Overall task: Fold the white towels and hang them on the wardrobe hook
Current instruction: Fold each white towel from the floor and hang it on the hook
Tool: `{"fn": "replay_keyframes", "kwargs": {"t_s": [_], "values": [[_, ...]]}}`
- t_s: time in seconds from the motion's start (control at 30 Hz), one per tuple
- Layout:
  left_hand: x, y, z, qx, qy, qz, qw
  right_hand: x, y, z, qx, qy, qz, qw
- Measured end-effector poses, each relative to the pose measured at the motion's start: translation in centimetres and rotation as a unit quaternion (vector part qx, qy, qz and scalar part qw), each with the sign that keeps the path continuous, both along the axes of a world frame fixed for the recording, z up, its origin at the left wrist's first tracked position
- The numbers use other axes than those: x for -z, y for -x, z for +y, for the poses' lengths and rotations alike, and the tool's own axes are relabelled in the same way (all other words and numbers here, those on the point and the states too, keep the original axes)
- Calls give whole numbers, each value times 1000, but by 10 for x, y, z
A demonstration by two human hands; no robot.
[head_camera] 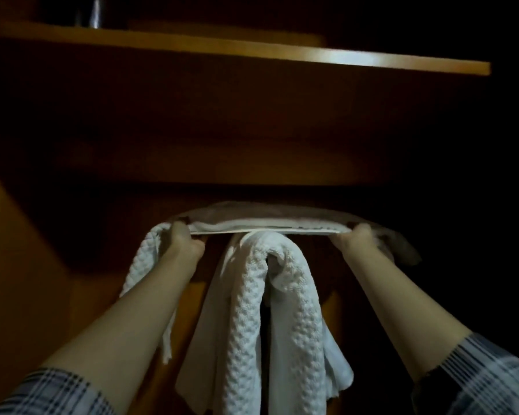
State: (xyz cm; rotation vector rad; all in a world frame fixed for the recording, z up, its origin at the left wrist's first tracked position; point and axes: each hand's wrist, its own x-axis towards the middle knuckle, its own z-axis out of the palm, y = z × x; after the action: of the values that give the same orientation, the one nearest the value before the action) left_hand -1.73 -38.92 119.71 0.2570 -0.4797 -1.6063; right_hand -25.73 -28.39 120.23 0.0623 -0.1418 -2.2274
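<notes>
While we reached both arms up into the dim wardrobe (72,280), our left hand (182,241) gripped one end of a folded white towel (264,227), its fingers curled round the edge at about nine o'clock from the middle of the view. Our right hand (355,238) held the other end at about three o'clock, fingers likewise wrapped round the cloth. That towel stretched flat and level between our two hands, with loose cloth trailing down beside our left forearm. Just below its middle, at six o'clock, a second white towel (264,324) with a waffle weave hung in long draped folds, its top bunched right under the stretched one; we could not tell what it hung from, since the spot was hidden by cloth and shadow. High at twelve o'clock ran a wooden shelf (252,52), its front edge catching a patch of light. Our checked sleeves (492,381) showed at the bottom corners, at five and seven o'clock.
</notes>
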Motion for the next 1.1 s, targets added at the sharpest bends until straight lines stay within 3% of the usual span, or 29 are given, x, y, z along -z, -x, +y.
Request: {"fn": "replay_keyframes", "kwargs": {"t_s": [0.13,0.3,0.4,0.47,0.5,0.53,0.57,0.6,0.63,0.67,0.7,0.73,0.77,0.87,0.9,0.97,1.0,1.03,1.1], "values": [[33,7,-6,20,24,13,999,41,-4,-9,53,-196,132,970],[88,-5,0,86,33,-174,980,102,-13,-17,-93,-270,212,935],[99,-23,13,99,72,-409,904,125,-25,8,-95,-291,334,891],[107,-33,20,-6,155,-535,830,139,-26,21,-5,-318,430,845],[114,-37,20,-108,218,-594,767,147,-24,23,88,-358,501,783],[122,-41,20,-238,275,-658,659,156,-22,23,197,-408,578,679],[130,-43,20,-368,318,-697,526,164,-19,22,304,-462,636,539],[139,-43,18,-452,355,-703,418,170,-17,20,389,-508,666,382],[146,-42,17,-499,376,-687,370,175,-14,17,443,-534,675,250],[150,-40,16,-523,375,-676,359,177,-12,14,472,-545,672,170],[153,-36,13,-521,355,-677,381,177,-9,10,485,-547,669,136],[155,-33,8,-518,323,-673,417,178,-5,7,475,-550,675,127],[155,-29,4,-512,301,-665,452,178,1,4,451,-553,688,133],[163,-26,-10,-511,272,-619,530,183,13,-1,366,-509,753,199],[168,-28,-14,-487,262,-603,575,185,14,-2,351,-492,770,204],[180,-31,-17,-397,214,-561,694,188,13,-5,353,-481,782,181],[188,-31,-19,-352,194,-555,729,187,12,-7,358,-483,781,172],[196,-32,-20,-327,201,-564,732,185,11,-8,360,-484,779,170],[209,-36,-22,-332,240,-595,691,183,14,-8,364,-468,782,193]]}}
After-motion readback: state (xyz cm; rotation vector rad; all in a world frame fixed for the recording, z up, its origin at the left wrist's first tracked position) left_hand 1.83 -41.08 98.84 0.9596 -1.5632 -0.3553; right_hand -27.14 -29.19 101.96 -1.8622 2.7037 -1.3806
